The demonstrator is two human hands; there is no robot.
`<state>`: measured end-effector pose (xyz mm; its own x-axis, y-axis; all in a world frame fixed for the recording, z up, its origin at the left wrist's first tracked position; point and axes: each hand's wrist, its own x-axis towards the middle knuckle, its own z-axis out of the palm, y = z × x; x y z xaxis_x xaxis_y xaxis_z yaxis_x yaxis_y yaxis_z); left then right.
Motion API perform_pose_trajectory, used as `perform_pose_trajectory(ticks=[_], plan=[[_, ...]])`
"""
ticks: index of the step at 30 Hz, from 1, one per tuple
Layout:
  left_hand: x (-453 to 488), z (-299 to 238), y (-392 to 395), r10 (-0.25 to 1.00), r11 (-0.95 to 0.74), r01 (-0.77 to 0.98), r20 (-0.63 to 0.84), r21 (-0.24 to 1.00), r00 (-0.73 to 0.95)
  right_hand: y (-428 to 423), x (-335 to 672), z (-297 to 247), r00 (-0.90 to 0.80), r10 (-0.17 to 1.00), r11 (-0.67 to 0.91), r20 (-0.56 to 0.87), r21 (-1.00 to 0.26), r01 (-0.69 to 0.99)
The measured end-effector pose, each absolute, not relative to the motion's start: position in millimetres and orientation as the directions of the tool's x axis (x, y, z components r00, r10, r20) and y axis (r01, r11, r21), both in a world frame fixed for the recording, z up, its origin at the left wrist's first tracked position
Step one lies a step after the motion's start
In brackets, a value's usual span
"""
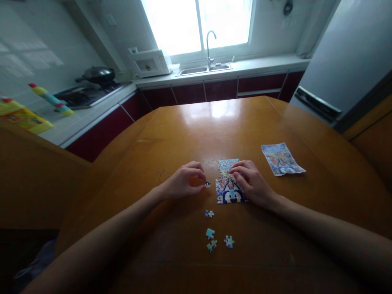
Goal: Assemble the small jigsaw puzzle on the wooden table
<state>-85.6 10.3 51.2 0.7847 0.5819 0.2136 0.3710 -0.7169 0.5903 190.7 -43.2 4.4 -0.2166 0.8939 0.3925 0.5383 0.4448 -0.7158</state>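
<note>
My left hand (186, 180) pinches a small jigsaw piece (208, 184) between thumb and fingertips, just left of a partly joined jigsaw puzzle (232, 196). A blue cartoon dog's face fills the puzzle's lower part, and its left edge has a gap near the middle. Over the puzzle's right side lies my right hand (252, 183), fingers bent and slightly apart, fingertips touching the pieces and hiding some of them. Nearer to me are several loose pieces: one jigsaw piece (210, 213), a light-blue piece (210, 233), a greenish piece (211, 245) and a pale piece (229, 241).
A creased picture sheet (281, 159) lies on the brown wooden table (196, 134), to the right. Beyond the table are a counter with a sink (196, 70), a microwave (150, 63), and a stove with a black pan (98, 74). A fridge (346, 53) stands at right.
</note>
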Motion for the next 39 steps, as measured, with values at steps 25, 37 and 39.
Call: perform_pose_trajectory(ticks=[25,37,39], plan=[[-62.3,23.6,22.1,0.594,-0.710,0.335,0.271,0.619,0.758,-52.4,185.1,7.0,-0.503,0.808,0.586,0.306,-0.341,0.735],[-61.7,22.1,21.4,0.575,-0.747,0.359,0.272,0.560,0.772,-51.2,185.4,6.3,-0.492,0.808,0.588,0.324,-0.383,0.713],[-61.9,22.5,21.1,0.567,-0.750,0.352,0.270,0.561,0.778,-51.1,185.4,6.1,-0.499,0.807,0.589,0.317,-0.371,0.718]])
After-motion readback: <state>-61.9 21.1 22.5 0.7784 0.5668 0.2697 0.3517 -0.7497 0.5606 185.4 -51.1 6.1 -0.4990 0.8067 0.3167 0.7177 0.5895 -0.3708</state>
